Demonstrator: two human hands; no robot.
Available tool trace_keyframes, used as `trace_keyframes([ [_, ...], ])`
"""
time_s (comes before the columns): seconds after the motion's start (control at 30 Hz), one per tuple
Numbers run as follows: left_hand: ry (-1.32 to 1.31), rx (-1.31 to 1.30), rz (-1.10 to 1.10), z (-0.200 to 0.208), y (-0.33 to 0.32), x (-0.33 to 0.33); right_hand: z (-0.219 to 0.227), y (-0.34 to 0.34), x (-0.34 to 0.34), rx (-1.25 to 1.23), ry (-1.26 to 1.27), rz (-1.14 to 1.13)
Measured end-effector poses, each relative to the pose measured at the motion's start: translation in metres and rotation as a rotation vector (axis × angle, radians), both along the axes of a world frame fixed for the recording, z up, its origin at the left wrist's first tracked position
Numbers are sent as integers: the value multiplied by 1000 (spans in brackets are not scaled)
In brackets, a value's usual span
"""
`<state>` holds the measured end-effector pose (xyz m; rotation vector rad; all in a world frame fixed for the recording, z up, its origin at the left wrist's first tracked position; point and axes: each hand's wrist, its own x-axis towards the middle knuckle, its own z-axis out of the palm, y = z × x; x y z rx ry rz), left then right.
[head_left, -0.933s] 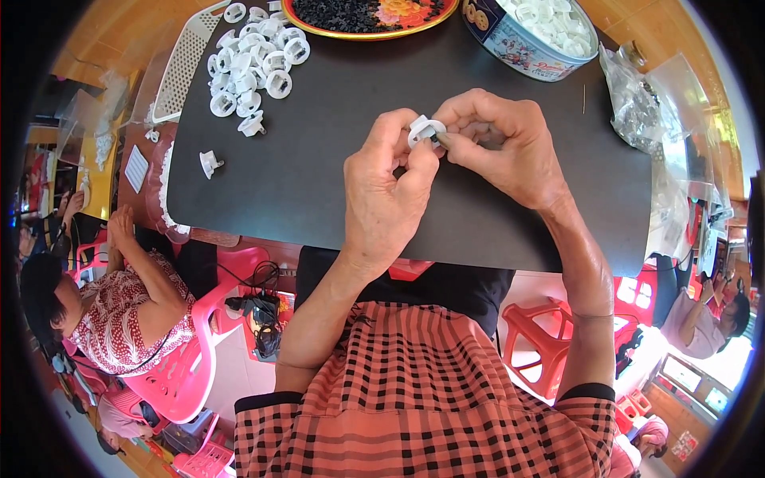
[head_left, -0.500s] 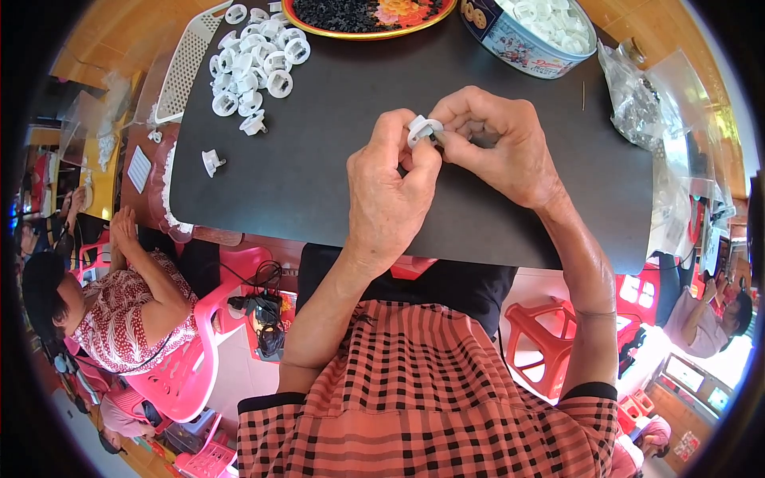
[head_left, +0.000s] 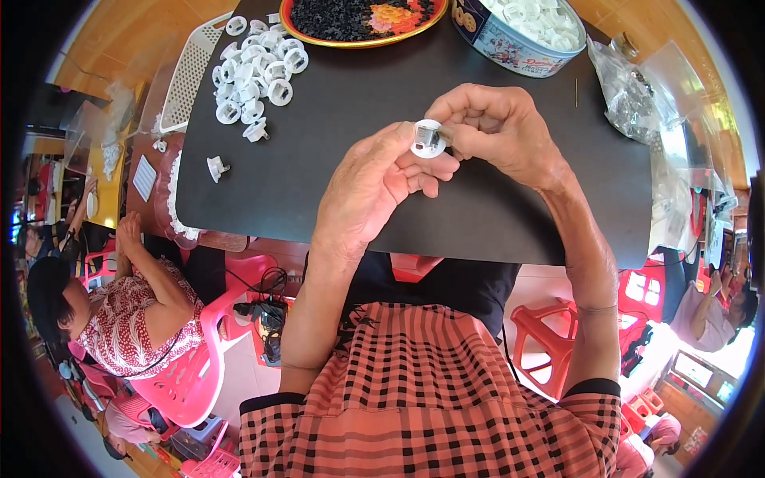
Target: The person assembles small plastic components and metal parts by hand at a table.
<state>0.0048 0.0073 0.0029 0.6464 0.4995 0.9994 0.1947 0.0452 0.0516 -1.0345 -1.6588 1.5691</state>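
Note:
Between my hands is a round white plastic part (head_left: 421,149) with a dark piece set in its middle opening. My left hand (head_left: 362,179) holds its left rim between thumb and fingers, the other fingers partly curled beneath it. At its right side my right hand (head_left: 510,135) is closed in a pinch, thumb and forefinger at the dark piece. Whether a separate small piece sits in that pinch is hidden. Off to the left, a single similar white part (head_left: 215,168) lies on the dark table (head_left: 319,203), near a heap of such parts (head_left: 253,68).
A red-rimmed tray (head_left: 351,43) of small black pieces stands at the back. Right of it is an oval tin (head_left: 518,60) of white pieces. A clear plastic bag (head_left: 633,107) lies at the right edge, a white perforated basket (head_left: 191,80) at the left. Another person (head_left: 135,311) sits at left.
The white part has been turned so its round face with the dark piece shows. My left hand has rolled over and its fingers have opened out under the part.

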Motion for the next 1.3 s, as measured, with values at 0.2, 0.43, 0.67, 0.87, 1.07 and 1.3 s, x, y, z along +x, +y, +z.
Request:
trace_keyframes([
  [0.2,-25,-73,121,2,-2,4,-11,-1,0,187,20,-102],
  [0.43,-119,-73,168,0,-5,4,-10,-5,-10,577,-197,-56],
  [0.67,-77,-60,243,2,-7,12,-13,-5,-12,731,-204,-73],
  [0.87,-89,-15,264,-3,-7,10,-15,-5,-13,744,-189,-91],
  [1.07,-140,-7,250,-6,-6,8,-14,-4,-12,682,-173,-41],
  [1.3,-189,-21,220,-5,-6,8,-8,-5,-11,661,-166,-69],
])
